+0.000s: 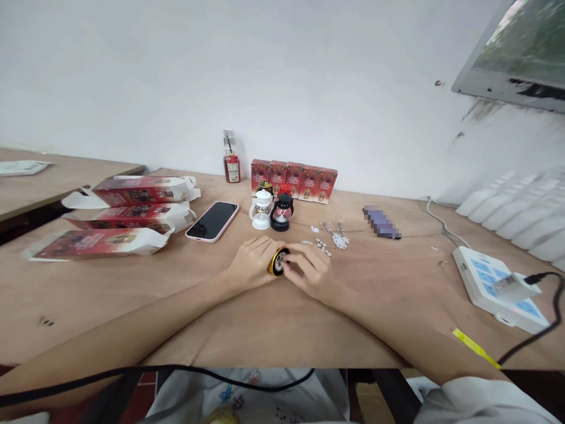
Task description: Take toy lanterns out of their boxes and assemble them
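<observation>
Hidden: the gold-rimmed piece [278, 262] shows only a round gold ring with a dark and pale centre. Fingers cover the rest, so its full shape cannot be told.
Left hand [251, 262]: grip closed around the piece from its left side, knuckles up, forearm lying on the wood.
Right hand [312, 272]: fingertips pinched on the piece's round face, grip closed on it, thumb hidden.
Where it is: low over the middle of the desk [185, 306], between the two hands.
Cut off: both arms run out at the bottom edge, where a black cable [176, 371] crosses.
Hard to make out: a blurred purple patch [382, 224], and tiny white and metal bits [332, 238] just right of the hands.
Lanterns: white lantern [261, 209] and black lantern [282, 212], upright side by side just behind the hands, with clear glossy bellies.
Phone [212, 221]: flat, face up, glossy black screen, pink rim.
Cartons: three long red cartons [128, 215] lying flat with open white flaps, and a row of red boxes [293, 178] upright by the wall.
Power strip [498, 285]: white plastic, blue sockets, a plug in it.
</observation>
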`<state>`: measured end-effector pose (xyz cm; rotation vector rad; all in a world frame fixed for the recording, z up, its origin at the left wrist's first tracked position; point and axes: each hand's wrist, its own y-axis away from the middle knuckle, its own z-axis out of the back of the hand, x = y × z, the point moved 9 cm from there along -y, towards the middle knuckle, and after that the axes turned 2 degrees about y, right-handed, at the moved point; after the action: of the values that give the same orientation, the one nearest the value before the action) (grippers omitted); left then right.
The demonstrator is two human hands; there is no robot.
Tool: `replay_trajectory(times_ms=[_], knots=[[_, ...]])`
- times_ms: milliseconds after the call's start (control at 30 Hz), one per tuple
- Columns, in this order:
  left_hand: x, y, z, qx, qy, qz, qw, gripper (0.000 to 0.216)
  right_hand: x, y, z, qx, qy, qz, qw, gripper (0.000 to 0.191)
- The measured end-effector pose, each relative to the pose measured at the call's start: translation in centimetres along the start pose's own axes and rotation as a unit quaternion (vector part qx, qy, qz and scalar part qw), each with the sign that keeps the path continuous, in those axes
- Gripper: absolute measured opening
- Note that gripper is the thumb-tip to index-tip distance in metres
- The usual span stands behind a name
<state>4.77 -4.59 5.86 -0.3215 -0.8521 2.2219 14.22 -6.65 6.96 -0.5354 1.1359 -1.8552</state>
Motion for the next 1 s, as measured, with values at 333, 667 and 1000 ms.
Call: replay_trajectory(times_ms=[333,667,1000], knots=[[-0.32,-0.18,0.35,-0.021,-0.015,0.006,1.0,0.024,0.9,-0.13,0.47,-0.041,0.037,0.023,0.998,0.012],[-0.51,-0.2,0.06,-0.014,-0.019,-0.011,1.0,0.025,0.65,-0.26,0.33,-0.031,0.04,0.036,0.998,0.011],[-0.57,-0.13,0.38,-0.029,-0.042,0.006,0.999,0.021,0.89,0.01,0.07,-0.028,0.047,0.043,0.998,0.013]])
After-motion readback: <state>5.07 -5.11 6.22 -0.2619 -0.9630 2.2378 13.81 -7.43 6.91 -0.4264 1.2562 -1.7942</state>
